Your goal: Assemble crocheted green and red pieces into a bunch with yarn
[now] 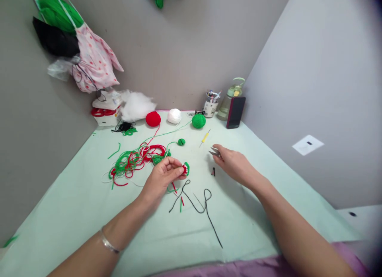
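Small red-and-green yarn piece [186,169], green along its outer edge: located over the middle of the pale green tabletop [158,239], in the fingers of the left hand [168,170]. Left grip: pinched on the piece, thumb against fingers, the edge projecting to the right. Bracelet, silver-coloured metal band [108,242]: on the left wrist.

Right hand [232,163]: well apart from the piece, palm down. Right grip: closed around a grey metal cutting tool with two pointed blades [214,152], the tips apart and aimed left; its handle is hidden by the hand.

Tangled heap of red, green and white yarn [128,161]: left of the piece. Small round green ball [181,142]: beyond the left hand. Slim yellow-handled hook [205,137]: beyond the right hand. Tiny dark and red scraps [213,172]: between the hands. Short cut green strand [180,206] and a short red strand [182,201]: side by side, nearer the wearer. Long black strand, looped [205,205]: in front of both hands, with a thin metal needle [198,200] touching or close to it; which, cannot be told.

Rear row, left to right: fluffy white stuffing [137,106], red yarn ball [153,119], white yarn ball [174,116], green yarn ball [198,121], patterned cup of pens [211,107], dark upright phone with a red edge [235,113]
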Motion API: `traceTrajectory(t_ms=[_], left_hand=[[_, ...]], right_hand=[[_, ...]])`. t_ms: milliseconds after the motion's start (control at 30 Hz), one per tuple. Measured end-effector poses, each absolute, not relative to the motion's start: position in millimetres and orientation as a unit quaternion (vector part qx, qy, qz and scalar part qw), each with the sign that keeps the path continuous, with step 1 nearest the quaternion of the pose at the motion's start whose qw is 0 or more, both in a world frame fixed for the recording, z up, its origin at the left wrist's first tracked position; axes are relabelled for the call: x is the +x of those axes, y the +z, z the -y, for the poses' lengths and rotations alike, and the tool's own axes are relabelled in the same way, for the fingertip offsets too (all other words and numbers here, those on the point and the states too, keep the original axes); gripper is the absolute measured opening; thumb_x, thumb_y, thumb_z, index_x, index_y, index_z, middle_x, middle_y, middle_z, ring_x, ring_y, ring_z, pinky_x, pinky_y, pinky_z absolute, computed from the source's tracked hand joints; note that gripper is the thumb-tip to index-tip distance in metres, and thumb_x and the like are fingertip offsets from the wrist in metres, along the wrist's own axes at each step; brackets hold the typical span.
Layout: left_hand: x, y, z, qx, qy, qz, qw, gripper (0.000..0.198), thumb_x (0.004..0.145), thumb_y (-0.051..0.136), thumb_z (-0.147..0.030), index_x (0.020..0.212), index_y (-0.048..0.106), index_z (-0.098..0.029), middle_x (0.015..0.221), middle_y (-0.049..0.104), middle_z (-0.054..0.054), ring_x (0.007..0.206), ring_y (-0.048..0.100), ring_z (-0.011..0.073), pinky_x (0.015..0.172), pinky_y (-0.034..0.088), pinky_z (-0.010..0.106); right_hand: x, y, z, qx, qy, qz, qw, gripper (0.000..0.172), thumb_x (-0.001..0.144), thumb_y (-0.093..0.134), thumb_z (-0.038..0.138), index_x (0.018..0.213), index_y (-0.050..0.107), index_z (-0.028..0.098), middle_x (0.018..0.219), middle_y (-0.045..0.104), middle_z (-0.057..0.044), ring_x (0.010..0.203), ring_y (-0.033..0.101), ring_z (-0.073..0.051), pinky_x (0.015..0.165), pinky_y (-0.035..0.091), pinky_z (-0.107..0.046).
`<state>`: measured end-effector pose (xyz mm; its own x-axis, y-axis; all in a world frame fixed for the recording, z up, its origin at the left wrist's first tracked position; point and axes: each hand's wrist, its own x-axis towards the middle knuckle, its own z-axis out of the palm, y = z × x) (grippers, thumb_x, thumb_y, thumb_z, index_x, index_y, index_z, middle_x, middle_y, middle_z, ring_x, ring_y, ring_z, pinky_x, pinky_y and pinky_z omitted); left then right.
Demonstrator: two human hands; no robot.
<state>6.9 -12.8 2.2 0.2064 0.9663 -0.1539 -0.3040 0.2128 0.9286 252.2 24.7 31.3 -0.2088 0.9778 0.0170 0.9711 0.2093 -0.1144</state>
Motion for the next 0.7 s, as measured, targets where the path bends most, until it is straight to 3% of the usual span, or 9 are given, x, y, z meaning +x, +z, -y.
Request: traceTrajectory(t_ms=[67, 167, 333, 467, 567, 700], left_hand=[[7, 3, 13, 0.397, 0.482, -0.407, 0.667, 0.027, 0.072, 0.081, -0.030, 0.086, 0.062, -0.017, 0.082, 0.062, -0.001, 0.077, 0.061, 0.0121, 0.080, 0.056, 0.031], [8, 5, 13, 0.392, 0.480, -0.404, 0.673, 0.027, 0.071, 0.082, -0.028, 0.087, 0.064, -0.016, 0.081, 0.063, -0.001, 0.076, 0.063, 0.0120, 0.079, 0.057, 0.030], [-8, 20, 4, 0.374, 0.518, -0.400, 0.657, 0.027, 0.071, 0.081, -0.025, 0.092, 0.067, -0.015, 0.083, 0.067, 0.000, 0.076, 0.067, 0.0138, 0.080, 0.057, 0.031], [-51, 38, -14, 0.314, 0.651, -0.410, 0.557, 0.021, 0.071, 0.077, -0.016, 0.089, 0.066, -0.016, 0.080, 0.069, -0.001, 0.074, 0.069, 0.0137, 0.072, 0.056, 0.025], [-89, 46, -28, 0.272, 0.770, -0.378, 0.435, 0.015, 0.072, 0.074, -0.010, 0.080, 0.062, -0.015, 0.076, 0.069, -0.005, 0.080, 0.069, 0.0115, 0.085, 0.055, 0.025], [-121, 45, -38, 0.258, 0.806, -0.407, 0.345, 0.017, 0.074, 0.068, -0.005, 0.082, 0.058, -0.015, 0.072, 0.067, -0.007, 0.079, 0.068, 0.0106, 0.094, 0.053, 0.031]], right_hand=[[260, 28, -32, -0.641, -0.011, 0.767, -0.018, 0.028, 0.097, 0.043, 0.024, 0.118, 0.059, 0.015, 0.107, 0.067, -0.015, 0.088, 0.064, -0.027, 0.068, 0.043, -0.032], [261, 27, -32, -0.608, -0.018, 0.794, 0.005, 0.022, 0.096, 0.045, 0.021, 0.106, 0.064, 0.015, 0.110, 0.065, -0.015, 0.101, 0.061, -0.028, 0.075, 0.044, -0.033], [241, 39, -9, -0.453, 0.187, 0.871, 0.045, 0.025, 0.099, 0.045, 0.027, 0.088, 0.066, 0.020, 0.096, 0.068, -0.004, 0.077, 0.062, -0.015, 0.073, 0.042, -0.027], [222, 47, 13, -0.379, 0.242, 0.893, -0.020, 0.024, 0.097, 0.049, 0.027, 0.079, 0.063, 0.018, 0.086, 0.066, -0.002, 0.069, 0.056, -0.013, 0.067, 0.037, -0.026], [210, 47, 23, -0.380, 0.201, 0.900, -0.077, 0.016, 0.091, 0.051, 0.021, 0.080, 0.061, 0.017, 0.085, 0.065, -0.003, 0.063, 0.052, -0.013, 0.062, 0.031, -0.028], [201, 45, 31, -0.391, 0.143, 0.900, -0.127, 0.013, 0.087, 0.047, 0.011, 0.082, 0.058, 0.015, 0.089, 0.064, -0.007, 0.063, 0.054, -0.014, 0.058, 0.025, -0.030]])
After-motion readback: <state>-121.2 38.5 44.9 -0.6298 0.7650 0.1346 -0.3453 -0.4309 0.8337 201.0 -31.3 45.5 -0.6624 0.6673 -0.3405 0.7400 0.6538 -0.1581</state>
